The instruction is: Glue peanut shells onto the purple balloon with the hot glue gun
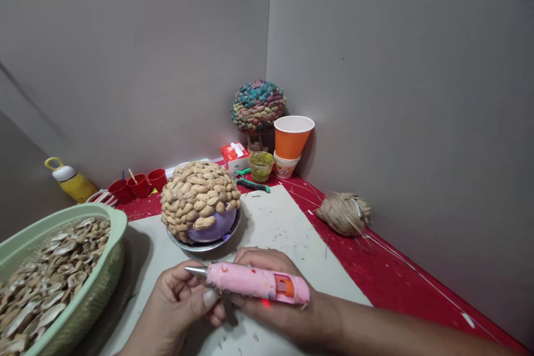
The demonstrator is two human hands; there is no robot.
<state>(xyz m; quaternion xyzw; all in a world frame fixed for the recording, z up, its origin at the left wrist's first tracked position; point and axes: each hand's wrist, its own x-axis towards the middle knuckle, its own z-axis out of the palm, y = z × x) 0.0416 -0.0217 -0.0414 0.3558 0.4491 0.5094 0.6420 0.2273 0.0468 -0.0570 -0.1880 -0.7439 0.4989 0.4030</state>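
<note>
Pink gun (246,280) fills the right hand's (287,317) grasp before the ball (200,194), the left hand (177,300), grip unclear, perhaps steadying it.

Head-worn view, facing forward, angled down

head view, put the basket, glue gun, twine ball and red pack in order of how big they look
Largest to smallest:
1. basket, though cut off by the frame
2. glue gun
3. twine ball
4. red pack
</note>
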